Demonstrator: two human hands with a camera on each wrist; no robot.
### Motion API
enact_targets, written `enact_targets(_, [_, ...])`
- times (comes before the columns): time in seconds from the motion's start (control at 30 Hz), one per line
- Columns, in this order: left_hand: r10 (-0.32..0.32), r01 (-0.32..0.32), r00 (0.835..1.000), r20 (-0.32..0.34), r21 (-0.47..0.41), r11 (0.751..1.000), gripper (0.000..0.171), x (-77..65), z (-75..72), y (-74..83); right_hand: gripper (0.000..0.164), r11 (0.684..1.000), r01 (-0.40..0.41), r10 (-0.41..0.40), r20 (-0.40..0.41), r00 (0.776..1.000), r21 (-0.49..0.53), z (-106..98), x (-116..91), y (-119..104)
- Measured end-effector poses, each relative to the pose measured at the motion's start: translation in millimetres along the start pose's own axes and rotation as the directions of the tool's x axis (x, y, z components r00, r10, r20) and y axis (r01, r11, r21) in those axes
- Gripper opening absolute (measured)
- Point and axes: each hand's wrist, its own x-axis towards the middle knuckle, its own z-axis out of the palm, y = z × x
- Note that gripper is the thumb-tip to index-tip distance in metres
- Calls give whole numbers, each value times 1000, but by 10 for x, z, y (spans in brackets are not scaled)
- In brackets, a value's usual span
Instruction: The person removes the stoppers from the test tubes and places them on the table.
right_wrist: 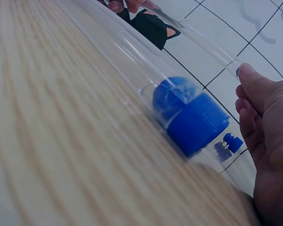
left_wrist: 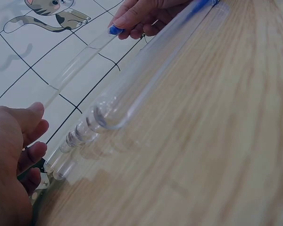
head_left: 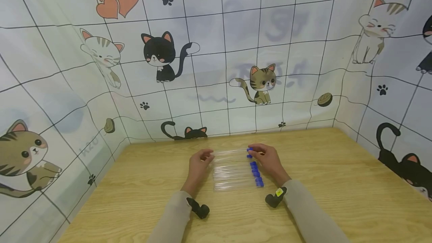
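Several clear test tubes [head_left: 229,173] with blue stoppers [head_left: 255,171] lie side by side on the wooden table, stoppers toward the right. One more clear test tube [left_wrist: 78,69] is held between both hands, raised off the table at the far end of the row. My left hand [head_left: 200,163] pinches its left end between thumb and fingers. At the other end, my right hand [head_left: 270,160] grips the blue stopper [left_wrist: 115,30], which the fingers mostly cover in the right wrist view. Close below that hand, large blue stoppers [right_wrist: 198,125] of the lying tubes show.
The light wood table [head_left: 152,183] extends around the row on both sides. Behind and beside it hangs a white gridded sheet [head_left: 209,66] printed with cats, reaching down to the table's edges. A black wrist camera [head_left: 199,209] sits on the left sleeve, another [head_left: 275,199] on the right.
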Motion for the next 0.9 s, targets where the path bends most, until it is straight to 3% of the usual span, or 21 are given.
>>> enact_targets(0.4, [47, -47, 998, 29, -21, 999, 16, -10, 2, -3, 22, 1000, -15, 14, -48, 999, -16, -2, 1, -4])
enact_targets(0.9, [15, -12, 997, 73, -40, 999, 14, -17, -7, 7, 23, 996, -49, 43, -82, 996, -70, -7, 0, -31])
